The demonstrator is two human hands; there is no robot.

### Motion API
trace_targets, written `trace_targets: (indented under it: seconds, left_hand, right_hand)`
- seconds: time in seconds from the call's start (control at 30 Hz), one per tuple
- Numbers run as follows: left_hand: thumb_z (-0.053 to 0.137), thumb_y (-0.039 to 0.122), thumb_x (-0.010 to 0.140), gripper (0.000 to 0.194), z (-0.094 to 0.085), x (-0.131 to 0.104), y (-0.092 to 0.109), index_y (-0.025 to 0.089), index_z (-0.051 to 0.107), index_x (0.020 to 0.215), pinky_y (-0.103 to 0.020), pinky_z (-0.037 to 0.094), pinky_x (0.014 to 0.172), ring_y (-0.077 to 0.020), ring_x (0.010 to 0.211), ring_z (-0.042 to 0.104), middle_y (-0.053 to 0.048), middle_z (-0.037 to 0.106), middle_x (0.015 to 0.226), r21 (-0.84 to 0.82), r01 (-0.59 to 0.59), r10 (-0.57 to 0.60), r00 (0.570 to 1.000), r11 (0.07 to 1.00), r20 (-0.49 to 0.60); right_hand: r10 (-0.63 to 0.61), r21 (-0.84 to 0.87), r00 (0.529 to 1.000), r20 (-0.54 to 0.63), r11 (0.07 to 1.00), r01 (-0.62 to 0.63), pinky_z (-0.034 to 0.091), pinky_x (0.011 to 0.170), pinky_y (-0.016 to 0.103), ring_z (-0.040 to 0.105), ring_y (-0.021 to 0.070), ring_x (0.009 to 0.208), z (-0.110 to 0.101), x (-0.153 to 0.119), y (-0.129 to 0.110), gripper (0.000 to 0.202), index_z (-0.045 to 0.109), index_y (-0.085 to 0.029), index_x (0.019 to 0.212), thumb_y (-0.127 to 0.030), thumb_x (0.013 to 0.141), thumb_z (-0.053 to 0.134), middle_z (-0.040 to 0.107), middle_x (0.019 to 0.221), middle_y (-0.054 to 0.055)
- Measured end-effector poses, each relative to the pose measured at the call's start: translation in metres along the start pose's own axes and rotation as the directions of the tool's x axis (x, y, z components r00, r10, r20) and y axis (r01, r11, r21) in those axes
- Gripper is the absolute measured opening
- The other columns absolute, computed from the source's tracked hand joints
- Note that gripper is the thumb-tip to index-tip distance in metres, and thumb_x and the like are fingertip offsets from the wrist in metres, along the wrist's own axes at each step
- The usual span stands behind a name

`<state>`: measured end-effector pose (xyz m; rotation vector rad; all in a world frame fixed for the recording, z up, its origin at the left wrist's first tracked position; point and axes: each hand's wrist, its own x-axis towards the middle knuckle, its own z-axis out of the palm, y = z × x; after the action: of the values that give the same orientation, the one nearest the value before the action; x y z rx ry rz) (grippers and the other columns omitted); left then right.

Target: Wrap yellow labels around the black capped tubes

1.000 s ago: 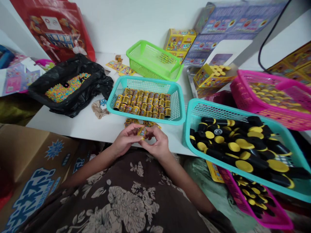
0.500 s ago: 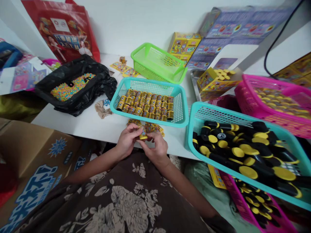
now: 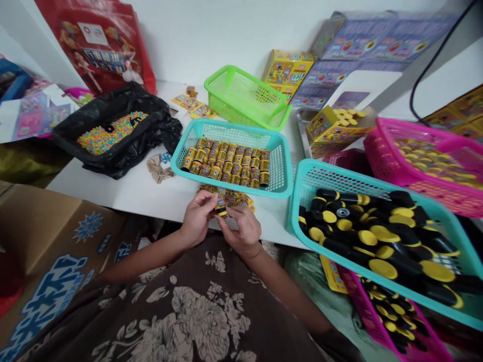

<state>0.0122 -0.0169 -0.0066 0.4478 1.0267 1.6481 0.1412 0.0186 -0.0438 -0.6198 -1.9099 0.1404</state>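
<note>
Just in front of my body, at the table's near edge, I hold a small black jar [image 3: 221, 207] with a yellow end and a colourful printed label. My left hand [image 3: 198, 216] pinches it between thumb and fingers. The fingertips of my right hand [image 3: 242, 225] close on its right side and lower end. Part of the jar is hidden by the fingers. Under and behind my hands lie several loose printed labels [image 3: 241, 199]. Beyond them stands a turquoise basket [image 3: 281, 153], where rows of labelled jars [image 3: 226, 163] lie on their sides.
At right, a second turquoise basket [image 3: 302, 171] holds black jars with yellow lids. Pink baskets [image 3: 381, 146] stand around it. Behind are a green basket [image 3: 241, 108], stacked boxes [image 3: 335, 65] and a red bag [image 3: 105, 55]. A black-lined tub [image 3: 124, 168] holds colourful pellets.
The jar has turned and tilted between my fingers, so a black band now shows near its yellow end. Both hands stay in nearly the same place.
</note>
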Motion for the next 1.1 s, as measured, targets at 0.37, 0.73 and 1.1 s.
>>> trace_targets:
  seconds: [0.37,0.73,1.1]
  left_hand:
    - [0.082,0.035,0.069,0.030,-0.007,0.004,0.004,0.017,0.060,0.074,-0.023,0.039,0.060,-0.0098,0.062,0.051,0.002,0.058,0.068,0.097,-0.046,0.038,0.995,0.994,0.087]
    - [0.080,0.038,0.072,0.029,-0.012,0.006,0.006,0.017,0.061,0.079,-0.024,0.044,0.063,-0.0108,0.065,0.055,0.002,0.060,0.071,0.065,0.022,-0.035,0.978,0.998,0.206]
    - [0.080,0.033,0.073,0.031,-0.011,0.008,0.008,0.017,0.064,0.095,-0.024,0.049,0.062,-0.0128,0.069,0.061,0.000,0.064,0.080,-0.002,0.155,-0.151,0.967,0.988,0.204]
  right_hand:
    - [0.065,0.200,0.996,0.059,0.977,-0.076,0.056,0.064,0.034,0.066,0.0176,0.071,-0.011,0.004,-0.005,0.018,0.069,-0.027,0.095,-0.015,0.083,0.070,0.069,0.081,0.003]
    - [0.140,0.193,0.982,0.124,0.968,-0.163,0.054,0.061,0.033,0.059,0.0165,0.064,-0.011,0.011,-0.008,0.039,0.059,-0.024,0.117,-0.030,0.081,0.074,0.064,0.074,0.000]
    - [-0.062,0.000,0.994,0.092,0.998,0.062,0.056,0.066,0.036,0.065,0.0213,0.078,-0.011,0.003,-0.004,0.044,0.060,-0.026,0.125,-0.019,0.083,0.070,0.067,0.088,0.007]
